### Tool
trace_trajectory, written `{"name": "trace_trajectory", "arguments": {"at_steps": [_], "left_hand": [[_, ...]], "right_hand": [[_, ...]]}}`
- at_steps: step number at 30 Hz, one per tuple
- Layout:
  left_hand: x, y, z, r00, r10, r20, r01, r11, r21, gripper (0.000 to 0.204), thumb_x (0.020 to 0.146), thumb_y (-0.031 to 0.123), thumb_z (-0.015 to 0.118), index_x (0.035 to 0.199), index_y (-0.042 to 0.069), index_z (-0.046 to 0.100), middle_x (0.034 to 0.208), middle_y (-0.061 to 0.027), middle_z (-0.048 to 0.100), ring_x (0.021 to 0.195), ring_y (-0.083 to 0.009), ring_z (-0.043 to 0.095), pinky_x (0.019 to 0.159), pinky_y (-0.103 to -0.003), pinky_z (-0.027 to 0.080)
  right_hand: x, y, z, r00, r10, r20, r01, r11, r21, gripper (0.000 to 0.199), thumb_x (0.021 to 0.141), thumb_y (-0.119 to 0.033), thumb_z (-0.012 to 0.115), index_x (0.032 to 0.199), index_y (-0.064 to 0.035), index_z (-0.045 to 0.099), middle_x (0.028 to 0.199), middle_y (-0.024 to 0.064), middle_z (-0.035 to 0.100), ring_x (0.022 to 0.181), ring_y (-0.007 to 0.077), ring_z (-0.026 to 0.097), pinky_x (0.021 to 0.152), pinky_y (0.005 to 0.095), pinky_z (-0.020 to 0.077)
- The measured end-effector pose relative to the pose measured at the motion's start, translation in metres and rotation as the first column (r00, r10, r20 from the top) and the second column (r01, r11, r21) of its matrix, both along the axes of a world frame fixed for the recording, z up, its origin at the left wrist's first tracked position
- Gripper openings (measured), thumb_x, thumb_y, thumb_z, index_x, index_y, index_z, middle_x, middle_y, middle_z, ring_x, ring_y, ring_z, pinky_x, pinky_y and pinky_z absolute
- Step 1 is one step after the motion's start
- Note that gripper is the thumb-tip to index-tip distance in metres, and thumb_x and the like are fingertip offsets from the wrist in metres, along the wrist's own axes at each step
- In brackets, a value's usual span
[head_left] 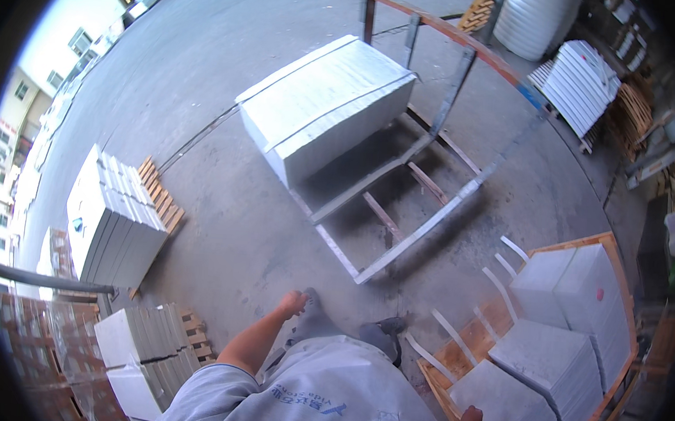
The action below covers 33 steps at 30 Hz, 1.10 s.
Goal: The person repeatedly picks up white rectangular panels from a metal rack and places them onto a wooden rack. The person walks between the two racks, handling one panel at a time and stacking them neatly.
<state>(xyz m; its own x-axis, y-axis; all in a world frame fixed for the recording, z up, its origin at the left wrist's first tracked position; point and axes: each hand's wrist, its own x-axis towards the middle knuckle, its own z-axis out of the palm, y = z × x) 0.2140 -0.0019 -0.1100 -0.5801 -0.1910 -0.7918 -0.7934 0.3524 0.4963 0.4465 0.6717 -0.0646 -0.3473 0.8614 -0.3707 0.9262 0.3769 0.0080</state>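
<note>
My left hand [293, 305] hangs in front of me near my foot, its fingers curled in with nothing visible in them. At the lower right my right hand [472, 418] is closed, with nothing seen in it. In the view it overlaps the edge of a pale grey stone block stack [507, 410]; whether it touches is unclear. That stack sits in an open wooden crate [470, 329] with further grey stacks [550, 354] and several loose white straps [454, 336]. Ahead, a metal frame rack [418, 239] carries a large strapped stack of white slabs [330, 93].
On the left, strapped slabs [114, 218] lean by a wooden pallet [162, 198]. Nearer are more slab stacks [144, 346] and film-wrapped brown goods [46, 347]. White slabs [577, 90] and a white ribbed tank [535, 21] stand at the far right. Concrete floor [218, 241] lies between.
</note>
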Motion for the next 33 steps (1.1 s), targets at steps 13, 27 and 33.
{"name": "trace_trajectory", "arguments": {"at_steps": [13, 27, 33], "left_hand": [[0.104, -0.245, -0.031, 0.897, 0.415, 0.155, -0.427, 0.902, 0.056, 0.035, 0.083, 0.026, 0.049, 0.102, -0.003, 0.055, 0.092, -0.0155, 0.060, 0.077, -0.0287, 0.063, 0.060, -0.038, 0.051], [0.148, -0.280, 0.009, 0.738, 0.657, 0.154, -0.650, 0.753, -0.101, 0.040, 0.083, 0.033, 0.045, 0.092, -0.004, 0.057, 0.081, -0.0150, 0.062, 0.066, -0.0234, 0.061, 0.049, -0.035, 0.047], [0.086, -0.303, 0.027, 0.697, 0.676, 0.236, -0.654, 0.736, -0.176, 0.044, 0.088, 0.038, 0.041, 0.078, 0.000, 0.062, 0.069, -0.0156, 0.060, 0.058, -0.0259, 0.060, 0.054, -0.041, 0.049]], "right_hand": [[-0.194, -0.353, -0.017, 0.906, -0.128, -0.404, -0.236, 0.640, -0.732, 0.020, 0.078, -0.011, 0.051, 0.092, 0.0020, 0.056, 0.076, 0.0092, 0.060, 0.060, 0.0172, 0.060, 0.050, 0.0266, 0.0476], [-0.394, -0.512, -0.032, 0.954, 0.255, -0.154, -0.267, 0.500, -0.824, 0.032, 0.084, -0.020, 0.048, 0.107, 0.0022, 0.049, 0.089, 0.0137, 0.061, 0.072, 0.0244, 0.062, 0.055, 0.0318, 0.0497], [-0.517, -0.579, -0.041, 0.953, 0.240, -0.187, -0.279, 0.443, -0.852, 0.030, 0.083, -0.023, 0.049, 0.105, -0.0012, 0.050, 0.087, 0.0124, 0.061, 0.068, 0.0220, 0.061, 0.051, 0.0289, 0.0459]]}}
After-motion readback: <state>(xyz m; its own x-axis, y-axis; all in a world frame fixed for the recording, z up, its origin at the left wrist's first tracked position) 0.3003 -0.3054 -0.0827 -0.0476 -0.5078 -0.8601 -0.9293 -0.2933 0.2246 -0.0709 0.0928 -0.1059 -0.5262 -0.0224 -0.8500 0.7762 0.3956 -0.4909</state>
